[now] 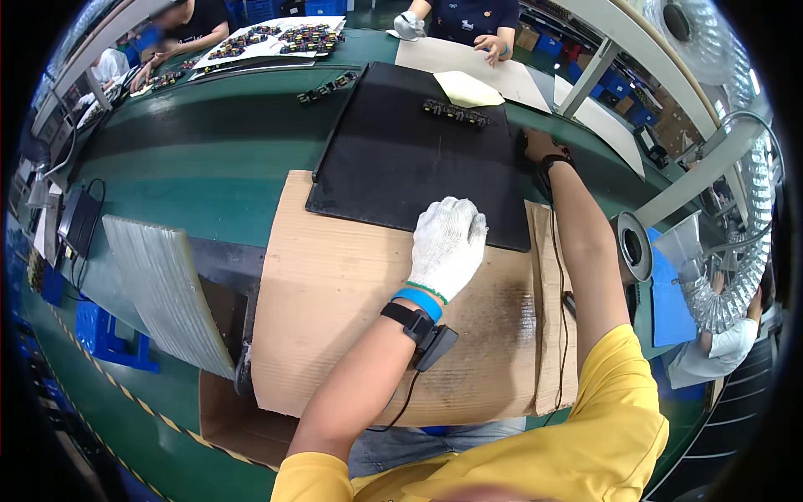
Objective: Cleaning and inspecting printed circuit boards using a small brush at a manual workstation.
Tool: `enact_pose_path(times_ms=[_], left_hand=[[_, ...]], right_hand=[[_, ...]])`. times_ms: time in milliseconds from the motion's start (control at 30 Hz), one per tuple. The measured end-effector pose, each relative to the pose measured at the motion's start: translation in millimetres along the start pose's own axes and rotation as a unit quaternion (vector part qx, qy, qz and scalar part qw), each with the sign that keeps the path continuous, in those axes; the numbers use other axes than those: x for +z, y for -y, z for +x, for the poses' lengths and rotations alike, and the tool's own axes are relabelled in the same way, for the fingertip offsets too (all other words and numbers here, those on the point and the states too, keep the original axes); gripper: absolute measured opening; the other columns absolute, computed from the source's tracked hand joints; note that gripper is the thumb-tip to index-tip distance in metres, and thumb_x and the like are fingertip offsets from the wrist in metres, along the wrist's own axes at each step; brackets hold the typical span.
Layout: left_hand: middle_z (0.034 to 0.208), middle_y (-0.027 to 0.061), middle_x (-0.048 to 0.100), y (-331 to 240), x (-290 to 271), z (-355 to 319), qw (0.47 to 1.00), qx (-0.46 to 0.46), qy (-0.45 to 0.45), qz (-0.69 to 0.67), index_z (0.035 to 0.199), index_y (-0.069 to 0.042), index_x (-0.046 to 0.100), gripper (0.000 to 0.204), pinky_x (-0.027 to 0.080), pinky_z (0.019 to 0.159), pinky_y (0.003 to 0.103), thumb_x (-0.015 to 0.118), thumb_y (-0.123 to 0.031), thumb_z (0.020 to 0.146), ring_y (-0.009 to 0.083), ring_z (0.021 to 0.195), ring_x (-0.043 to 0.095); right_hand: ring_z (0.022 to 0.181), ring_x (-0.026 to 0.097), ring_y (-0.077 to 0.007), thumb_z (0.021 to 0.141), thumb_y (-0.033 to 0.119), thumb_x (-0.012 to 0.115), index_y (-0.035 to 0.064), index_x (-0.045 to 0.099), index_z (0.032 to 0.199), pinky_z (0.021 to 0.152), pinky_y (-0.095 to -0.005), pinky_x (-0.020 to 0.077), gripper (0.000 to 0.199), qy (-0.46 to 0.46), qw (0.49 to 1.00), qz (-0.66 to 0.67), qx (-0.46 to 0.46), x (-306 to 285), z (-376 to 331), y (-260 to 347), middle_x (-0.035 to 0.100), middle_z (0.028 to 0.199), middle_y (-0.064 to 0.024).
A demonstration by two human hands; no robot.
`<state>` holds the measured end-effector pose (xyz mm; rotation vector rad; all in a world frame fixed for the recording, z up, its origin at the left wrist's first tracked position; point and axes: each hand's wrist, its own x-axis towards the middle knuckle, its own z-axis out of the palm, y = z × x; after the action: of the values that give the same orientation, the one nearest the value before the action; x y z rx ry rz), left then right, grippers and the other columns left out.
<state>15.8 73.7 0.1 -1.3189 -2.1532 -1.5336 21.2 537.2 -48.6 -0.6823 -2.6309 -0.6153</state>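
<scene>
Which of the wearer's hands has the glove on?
The left hand, in a white knit glove, lying on the black mat's near edge. The right hand is bare, gripping the mat's right edge.

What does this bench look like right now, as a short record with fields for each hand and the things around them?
left hand: left hand in a white knit glove, flat on the near edge of the black mat
right hand: right hand, bare, at the mat's far right edge
under mat: cardboard sheet
on mat: row of small dark parts, pale yellow sheet
surface: green table
</scene>
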Motion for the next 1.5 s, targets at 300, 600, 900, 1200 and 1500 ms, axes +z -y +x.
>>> enact_pose_path(times_ms=[300, 600, 900, 1200, 1500], left_hand=[[0.095, 0.0145, 0.067, 1, -1, -5, 1.0, -0.016, 0.0, -0.019, 0.091, -0.004, 0.066, 0.013, 0.052, 0.086, 0.05, 0.066, -0.016, 0.097, 0.039, 0.097, 0.065], [0.09, 0.0119, 0.069, 3, -6, -7, 0.994, -0.038, -0.027, -0.094, 0.092, -0.002, 0.066, 0.022, 0.053, 0.082, 0.042, 0.062, -0.021, 0.103, 0.0308, 0.086, 0.067], [0.084, 0.0008, 0.064, -3, -35, -6, 0.929, -0.143, 0.186, -0.287, 0.095, -0.001, 0.066, 0.033, 0.051, 0.078, 0.031, 0.059, -0.03, 0.108, 0.0123, 0.082, 0.06], [0.117, 0.0172, 0.072, -78, -121, -109, 0.942, 0.028, 0.331, 0.055, 0.125, -0.002, 0.07, 0.042, 0.051, 0.104, 0.046, 0.076, -0.027, 0.091, 0.0361, 0.12, 0.066], [0.128, 0.0143, 0.071, -73, -97, -154, 0.987, 0.048, 0.138, 0.063, 0.128, -0.005, 0.07, 0.048, 0.047, 0.11, 0.046, 0.082, -0.011, 0.081, 0.0357, 0.125, 0.063]], right_hand=[[0.114, 0.068, -0.045, 0.092, 0.016, 0.065, 0.0001, 0.066, 0.119, 0.094, -0.0549, 0.0556, 0.031, 0.111, 0.99, 0.038, 0.073, -180, 8, 26, 0.072, 0.121, -0.0275], [0.11, 0.071, -0.0225, 0.089, -0.005, 0.066, -0.0062, 0.058, 0.136, 0.099, -0.036, 0.0592, 0.048, -0.028, 0.737, 0.674, 0.049, -360, -162, 56, 0.07, 0.127, -0.0169], [0.122, 0.067, -0.0252, 0.085, -0.011, 0.069, -0.0059, 0.059, 0.133, 0.108, -0.0362, 0.0536, 0.05, 0.062, 0.528, 0.833, 0.151, -324, -336, 151, 0.066, 0.136, -0.0184], [0.127, 0.06, -0.0414, 0.089, -0.001, 0.073, -0.0042, 0.059, 0.135, 0.109, -0.0468, 0.0479, 0.048, -0.085, 0.95, 0.277, 0.119, -335, -411, 122, 0.062, 0.14, -0.0216], [0.101, 0.066, -0.0313, 0.1, 0.001, 0.064, -0.005, 0.061, 0.121, 0.091, -0.0407, 0.0523, 0.021, -0.147, 0.945, 0.229, 0.18, -318, -453, 94, 0.064, 0.119, -0.0177]])
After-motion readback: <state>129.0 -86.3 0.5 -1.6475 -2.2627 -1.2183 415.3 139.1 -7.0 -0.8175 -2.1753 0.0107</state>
